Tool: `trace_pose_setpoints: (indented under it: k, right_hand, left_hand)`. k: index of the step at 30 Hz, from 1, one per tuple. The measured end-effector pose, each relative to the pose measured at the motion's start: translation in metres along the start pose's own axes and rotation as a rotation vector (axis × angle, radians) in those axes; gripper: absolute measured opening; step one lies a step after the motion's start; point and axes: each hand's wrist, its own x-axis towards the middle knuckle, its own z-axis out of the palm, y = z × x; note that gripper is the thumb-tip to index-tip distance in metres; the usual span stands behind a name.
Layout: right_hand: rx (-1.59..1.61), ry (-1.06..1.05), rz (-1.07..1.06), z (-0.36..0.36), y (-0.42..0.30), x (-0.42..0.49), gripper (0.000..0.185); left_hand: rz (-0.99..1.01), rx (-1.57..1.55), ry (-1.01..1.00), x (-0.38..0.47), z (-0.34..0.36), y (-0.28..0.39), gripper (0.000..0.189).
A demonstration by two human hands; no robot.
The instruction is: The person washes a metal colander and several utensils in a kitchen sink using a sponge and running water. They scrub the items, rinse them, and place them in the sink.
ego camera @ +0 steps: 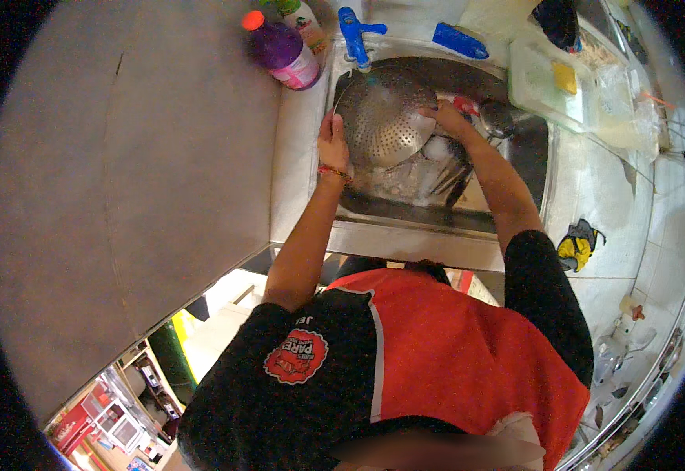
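A large perforated metal colander [391,112] is tilted inside the stainless steel sink [416,226], below the blue faucet [354,36]. My left hand [333,144] grips its rim on the left side, thumb uppermost. At the opposite side my right hand [449,119] holds the colander's edge, with fingertips on the metal. Whether anything small sits under those fingers is hidden. Beneath the colander, wet dishes and a whitish, soapy-looking patch [436,148] show. A metal strainer or cup [496,118] and a red item [466,106] lie right of my right hand.
A purple bottle with an orange cap [286,56] and a white bottle [307,23] stand left of the faucet. Behind the sink lies a blue block-like object [460,41]. A clear plastic tub [548,88] holds a yellow sponge [565,78]. A grey wall panel [189,147] borders the left side.
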Motion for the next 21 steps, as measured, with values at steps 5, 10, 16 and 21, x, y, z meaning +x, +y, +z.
trace_pose_setpoints:
  k: [5,10,16,21]
  right_hand:
    - [-0.081,0.289,0.165,-0.003,0.029,-0.029,0.051]
    - [-0.757,0.319,0.218,-0.013,0.009,-0.058,0.035]
    - [-0.835,0.239,0.297,-0.028,-0.073,-0.045,0.024]
    - [-0.928,0.117,0.246,-0.031,-0.115,-0.019,0.024]
  left_hand:
    - [-0.279,0.184,-0.083,0.049,0.041,-0.042,0.079]
    - [-0.321,0.520,-0.343,0.125,0.100,-0.064,0.080]
    - [-0.002,0.367,-0.957,0.127,0.130,-0.019,0.064]
    - [0.175,0.494,-0.848,0.123,0.093,-0.002,0.043]
